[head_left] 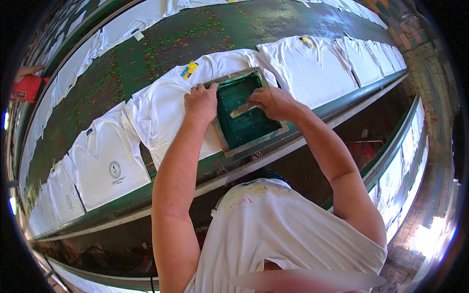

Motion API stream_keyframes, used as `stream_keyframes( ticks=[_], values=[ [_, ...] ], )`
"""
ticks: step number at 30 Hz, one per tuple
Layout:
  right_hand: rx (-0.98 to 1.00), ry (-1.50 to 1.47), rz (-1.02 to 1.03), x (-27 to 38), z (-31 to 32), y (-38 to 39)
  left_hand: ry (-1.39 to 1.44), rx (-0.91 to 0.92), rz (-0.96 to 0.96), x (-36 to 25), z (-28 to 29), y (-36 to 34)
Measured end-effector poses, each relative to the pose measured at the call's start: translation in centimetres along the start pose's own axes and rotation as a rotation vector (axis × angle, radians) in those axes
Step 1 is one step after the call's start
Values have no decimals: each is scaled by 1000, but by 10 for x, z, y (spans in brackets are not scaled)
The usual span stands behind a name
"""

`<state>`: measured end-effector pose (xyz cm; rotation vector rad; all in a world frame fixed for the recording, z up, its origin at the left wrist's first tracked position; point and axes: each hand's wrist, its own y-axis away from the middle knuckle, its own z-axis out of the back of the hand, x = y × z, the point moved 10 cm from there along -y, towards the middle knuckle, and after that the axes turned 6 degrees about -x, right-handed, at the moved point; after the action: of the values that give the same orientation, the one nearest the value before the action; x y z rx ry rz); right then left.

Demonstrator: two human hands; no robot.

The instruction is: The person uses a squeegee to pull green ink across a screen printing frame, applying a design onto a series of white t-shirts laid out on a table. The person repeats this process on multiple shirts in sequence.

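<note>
A wooden-framed printing screen (221, 135) with a dark green inside lies tilted on a white T-shirt (168, 100). At the screen's upper left corner, my left hand (201, 101) is closed around the frame. My right hand (274, 103) is inside the frame's right part, its fingers wrapped round a squeegee (240, 111) with a pale edge. That squeegee rests against the green mesh, slanting down to the left. A yellow tag (189, 71) shows at the shirt's neck. The screen hides the shirt's front.
Left of the screen lies a white T-shirt (110, 161) with a dark round print. A plain V-neck shirt (312, 68) lies to the right. More shirts line the long green table (181, 41). Another table (413, 124) stands at right. A person in red (29, 88) is at far left.
</note>
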<state>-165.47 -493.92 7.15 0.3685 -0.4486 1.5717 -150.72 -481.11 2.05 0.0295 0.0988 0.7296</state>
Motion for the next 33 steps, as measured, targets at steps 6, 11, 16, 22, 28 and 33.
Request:
stream_keyframes(
  ticks=[6,11,16,22,28,33],
  values=[
    [-185,119,39,-27,7,-50,67,35,62,6,10,9],
    [-155,103,210,-15,-4,-28,71,89,102,7,16,5],
    [-85,143,343,7,-24,27,61,110,143,4,18,-1],
    [-128,85,515,36,-10,78,94,79,157,4,16,1],
    [233,-87,412,-10,-22,17,65,69,160,1,17,0],
    [-179,-19,307,-33,8,-47,39,100,170,3,15,-1]
  ],
)
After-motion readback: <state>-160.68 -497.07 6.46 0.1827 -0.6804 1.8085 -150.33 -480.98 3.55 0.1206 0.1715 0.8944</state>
